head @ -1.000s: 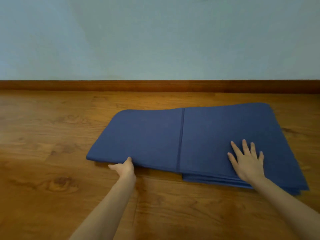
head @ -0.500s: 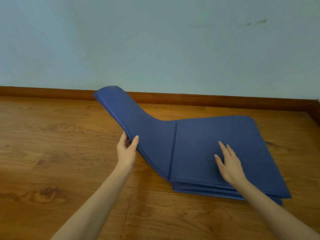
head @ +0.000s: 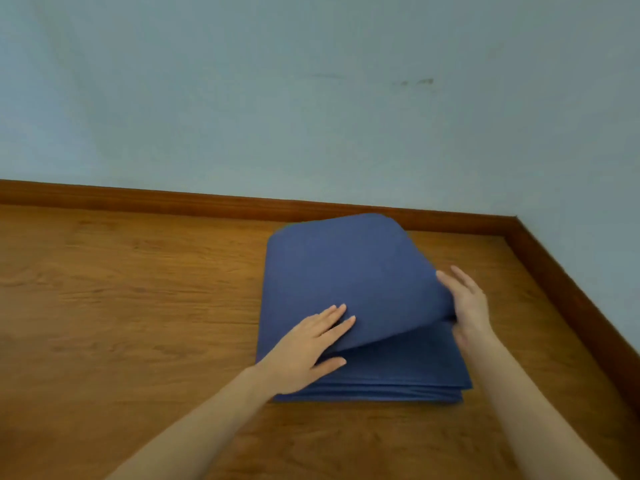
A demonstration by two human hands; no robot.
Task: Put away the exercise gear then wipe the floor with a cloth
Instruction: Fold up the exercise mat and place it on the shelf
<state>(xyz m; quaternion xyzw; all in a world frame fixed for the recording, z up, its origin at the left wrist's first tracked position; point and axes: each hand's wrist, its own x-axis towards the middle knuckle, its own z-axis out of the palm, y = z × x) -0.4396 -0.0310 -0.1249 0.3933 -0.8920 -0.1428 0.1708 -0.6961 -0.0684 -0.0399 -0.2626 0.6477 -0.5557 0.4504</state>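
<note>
Floor (head: pixel 138 306) of brown wood carries our blue folded exercise mat (head: pixel 346 271), stacked near the room's corner. Our left hand (head: pixel 308 348) lies flat on the top panel's near-left part, fingers straight. Our right hand (head: pixel 467 303) meets that panel's raised right edge with relaxed fingers. The panel bows upward, hiding the layers beneath it. We cannot tell whether the right thumb tucks under the edge.
</note>
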